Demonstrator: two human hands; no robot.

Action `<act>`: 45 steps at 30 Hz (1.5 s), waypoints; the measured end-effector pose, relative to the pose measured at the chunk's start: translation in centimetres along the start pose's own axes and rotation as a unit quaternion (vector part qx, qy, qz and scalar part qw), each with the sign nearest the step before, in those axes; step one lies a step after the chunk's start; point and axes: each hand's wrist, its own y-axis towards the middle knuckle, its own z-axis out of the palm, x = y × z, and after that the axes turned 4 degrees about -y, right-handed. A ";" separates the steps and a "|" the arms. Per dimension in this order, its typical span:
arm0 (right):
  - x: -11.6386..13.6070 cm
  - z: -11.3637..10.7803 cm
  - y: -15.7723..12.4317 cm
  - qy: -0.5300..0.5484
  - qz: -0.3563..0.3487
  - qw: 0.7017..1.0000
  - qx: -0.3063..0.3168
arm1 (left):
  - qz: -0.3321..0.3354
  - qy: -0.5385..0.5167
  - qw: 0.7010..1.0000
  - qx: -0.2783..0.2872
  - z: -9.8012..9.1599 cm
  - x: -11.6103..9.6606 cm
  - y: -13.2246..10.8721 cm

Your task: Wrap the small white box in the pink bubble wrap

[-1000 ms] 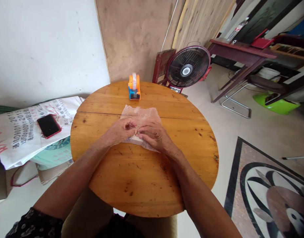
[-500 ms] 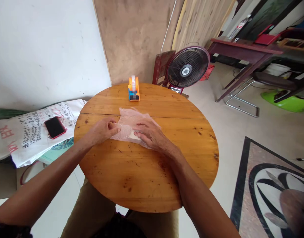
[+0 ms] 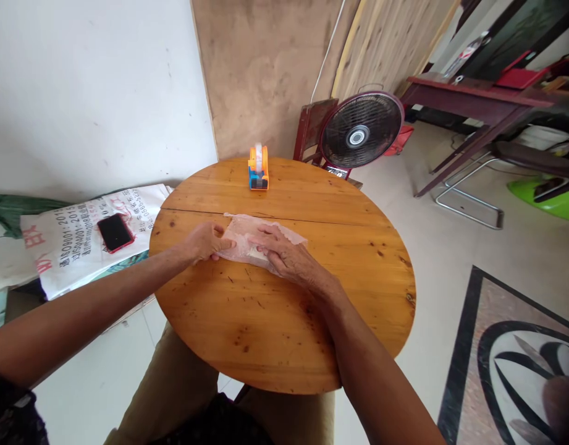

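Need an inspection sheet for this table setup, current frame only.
Surface: round wooden table, with knots and scratches.
Job's things: wrap lying flat on the table, something pale under it.
Clutter: tape dispenser at the far edge; phone on a sack beside the table.
Hands: left hand grips the wrap's left edge; right hand flat on the wrap.
Cables: white cable on the wall.
Surroundings: fan, desk.

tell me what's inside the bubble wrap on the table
A small pale object shows through the bubble wrap; the right hand covers most of it, so what it is cannot be told.
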 end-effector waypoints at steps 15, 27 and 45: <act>-0.5 0.8 0.8 0.016 -0.081 0.996 -0.041 | 0.015 -0.212 0.976 0.049 3.3 -1.5 -1.3; -0.2 0.0 0.7 0.068 -0.003 0.996 -0.056 | 0.051 -0.147 0.986 0.061 4.2 -2.3 -1.9; -0.3 -0.4 0.6 0.113 0.031 0.993 -0.020 | 0.103 0.002 0.967 0.232 1.9 -4.0 -1.7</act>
